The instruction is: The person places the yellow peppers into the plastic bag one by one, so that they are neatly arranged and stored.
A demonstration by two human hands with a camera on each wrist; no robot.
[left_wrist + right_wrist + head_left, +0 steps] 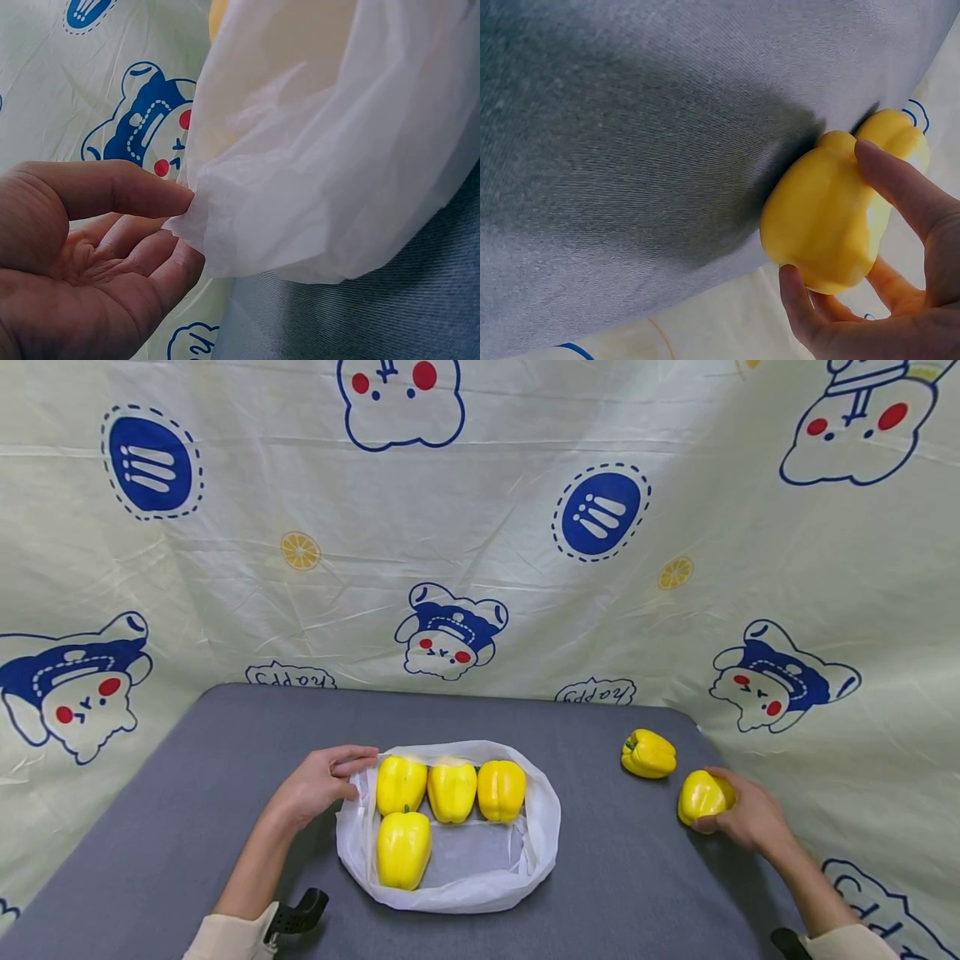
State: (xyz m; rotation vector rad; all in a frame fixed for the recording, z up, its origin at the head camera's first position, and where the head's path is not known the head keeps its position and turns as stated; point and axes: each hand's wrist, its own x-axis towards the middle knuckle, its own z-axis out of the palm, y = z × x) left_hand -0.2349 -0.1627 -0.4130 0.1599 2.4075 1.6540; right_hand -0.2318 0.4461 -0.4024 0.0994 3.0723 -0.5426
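Observation:
A white plastic bag (542, 860) lies mouth-up on the grey table, its rim spread wide. Several yellow bell peppers (404, 852) sit inside it, three in a row along the far side and one in front at the left. At the bag's left side, my left hand (318, 783) pinches a corner of the plastic between thumb and fingers, as the left wrist view shows. Over on the right, my right hand (750, 814) grips a yellow bell pepper (825, 214), thumb on one side and fingers round the other. Another yellow bell pepper (649, 754) lies just behind it.
The grey table (247, 735) ends close to the right hand. Behind it hangs a pale printed sheet (495, 543) with blue bear drawings, which also drops down both sides. A dark band (300, 914) is on the left wrist.

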